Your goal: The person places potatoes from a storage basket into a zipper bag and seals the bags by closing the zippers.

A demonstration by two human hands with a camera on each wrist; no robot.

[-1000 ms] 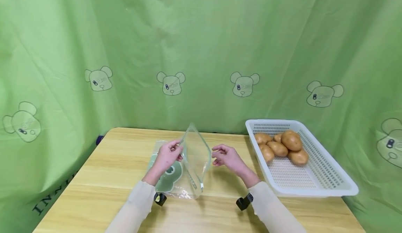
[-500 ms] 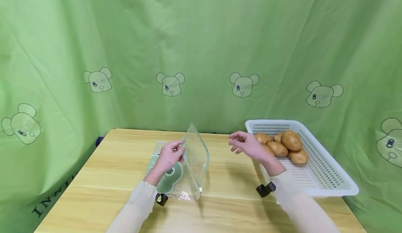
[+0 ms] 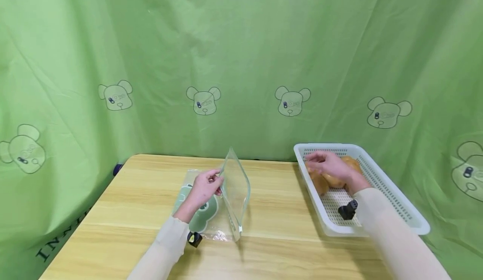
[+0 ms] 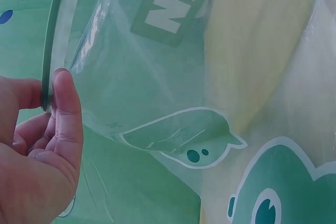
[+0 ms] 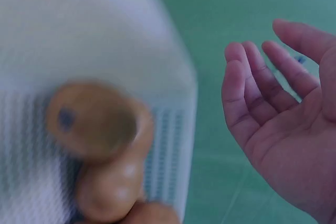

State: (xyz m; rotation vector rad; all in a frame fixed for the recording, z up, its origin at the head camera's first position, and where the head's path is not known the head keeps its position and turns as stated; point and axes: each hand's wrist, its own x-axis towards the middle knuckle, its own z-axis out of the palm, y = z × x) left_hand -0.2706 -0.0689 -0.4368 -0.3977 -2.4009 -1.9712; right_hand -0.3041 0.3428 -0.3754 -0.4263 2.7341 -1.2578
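Note:
My left hand (image 3: 203, 187) pinches one edge of the mouth of a clear zip bag (image 3: 237, 187), thumb against fingers. The bag stands with its mouth spread and a white zip slider at the near corner; its green cartoon print shows in the left wrist view. Over the far left part of a white plastic basket (image 3: 339, 230), my right hand (image 3: 332, 165) reaches above several brown potatoes (image 3: 320, 184), partly covering them. In the right wrist view its fingers (image 5: 239, 85) are loosely bent with nothing in the palm, and potatoes (image 5: 94, 124) lie to one side.
The basket stands on the right of a wooden table (image 3: 124, 213), its perforated floor showing toward the near end. A green curtain (image 3: 241, 53) with bear heads hangs just behind the table's far edge. Black wrist cameras (image 3: 348, 210) sit under both wrists.
My right hand has left the bag's right edge and moved right, ending above the potatoes in the basket. My left hand keeps its pinch on the bag, which leans slightly narrower.

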